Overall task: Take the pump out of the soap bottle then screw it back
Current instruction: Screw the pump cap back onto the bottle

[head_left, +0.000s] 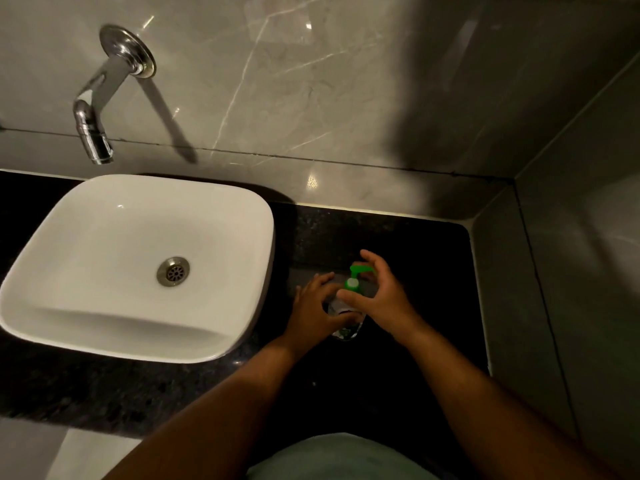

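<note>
A clear soap bottle stands on the black granite counter, right of the basin. Its green pump sits in the bottle's neck, spout pointing right. My left hand wraps the bottle's body from the left, thumb across the front. My right hand curls around the neck and collar from the right, thumb at the base of the pump, fingers arched behind the pump head. Much of the bottle is hidden by both hands.
A white square basin with a metal drain sits on the counter's left. A chrome tap juts from the marble back wall above it. A tiled side wall closes the right.
</note>
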The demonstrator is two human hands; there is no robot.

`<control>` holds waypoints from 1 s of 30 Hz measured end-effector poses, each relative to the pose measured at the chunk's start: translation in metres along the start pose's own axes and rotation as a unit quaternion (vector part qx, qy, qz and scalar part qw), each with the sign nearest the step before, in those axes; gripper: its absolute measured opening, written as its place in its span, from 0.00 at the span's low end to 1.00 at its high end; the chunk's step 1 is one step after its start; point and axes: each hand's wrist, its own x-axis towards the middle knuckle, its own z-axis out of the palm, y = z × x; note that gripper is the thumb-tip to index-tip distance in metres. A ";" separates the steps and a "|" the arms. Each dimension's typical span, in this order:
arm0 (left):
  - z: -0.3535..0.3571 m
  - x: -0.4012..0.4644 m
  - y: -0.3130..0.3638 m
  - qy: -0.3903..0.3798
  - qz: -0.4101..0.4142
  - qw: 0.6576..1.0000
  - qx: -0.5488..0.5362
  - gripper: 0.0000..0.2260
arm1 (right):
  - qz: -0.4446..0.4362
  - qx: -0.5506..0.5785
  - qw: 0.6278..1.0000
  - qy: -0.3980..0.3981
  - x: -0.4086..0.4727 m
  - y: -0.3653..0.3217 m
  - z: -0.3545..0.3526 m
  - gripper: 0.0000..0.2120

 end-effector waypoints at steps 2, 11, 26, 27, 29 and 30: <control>-0.001 0.001 -0.002 0.002 -0.001 1.000 0.008 0.29 | 0.007 0.029 1.000 -0.006 0.000 0.002 -0.002 0.38; -0.005 0.001 0.004 -0.002 -0.002 1.000 0.016 0.31 | -0.011 0.040 0.999 0.006 -0.001 0.002 -0.006 0.34; -0.014 0.012 -0.002 -0.121 0.006 0.989 -0.085 0.27 | -0.154 -0.419 0.873 -0.196 0.044 -0.027 -0.035 0.17; -0.015 0.013 -0.002 -0.127 0.006 0.988 -0.092 0.26 | -0.165 -0.436 0.856 -0.221 0.048 -0.030 -0.033 0.17; -0.016 0.015 -0.001 -0.137 0.005 0.986 -0.095 0.26 | -0.176 -0.459 0.832 -0.257 0.054 -0.032 -0.028 0.19; -0.016 0.015 -0.001 -0.137 0.005 0.986 -0.095 0.26 | -0.180 -0.468 0.825 -0.262 0.055 -0.033 -0.026 0.20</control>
